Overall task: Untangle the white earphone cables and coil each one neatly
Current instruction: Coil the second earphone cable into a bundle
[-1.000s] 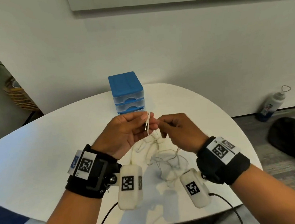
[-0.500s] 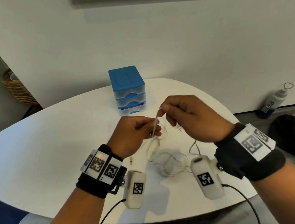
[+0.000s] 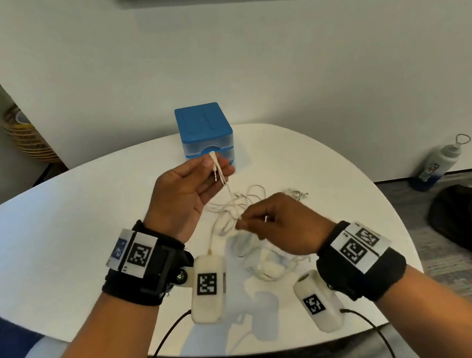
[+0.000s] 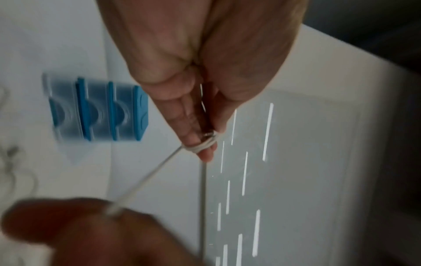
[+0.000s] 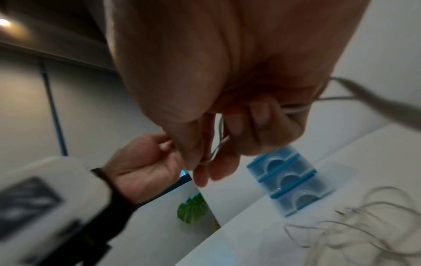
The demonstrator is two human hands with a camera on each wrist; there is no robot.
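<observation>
From the head view, a cable [image 3: 219, 172] is pinched by the left hand [image 3: 186, 196] above the table [image 3: 63, 236], near the blue drawers [image 3: 204, 130]; the right hand [image 3: 283, 223] pinches the tangle [image 3: 242, 204], well inside the table edges.

From the left wrist, cable loops [image 4: 202, 144] are wound round the fingertips [image 4: 206, 154].

From the right wrist, cable [image 5: 217, 144] is pinched; loose cable [image 5: 364, 225] lies right.

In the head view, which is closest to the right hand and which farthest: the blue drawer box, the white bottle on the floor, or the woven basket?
From the right hand:
1. Blue plastic drawer box, straight ahead on the table.
2. White squeeze bottle, on the floor at right.
3. Woven wicker basket, far left by the wall.
</observation>
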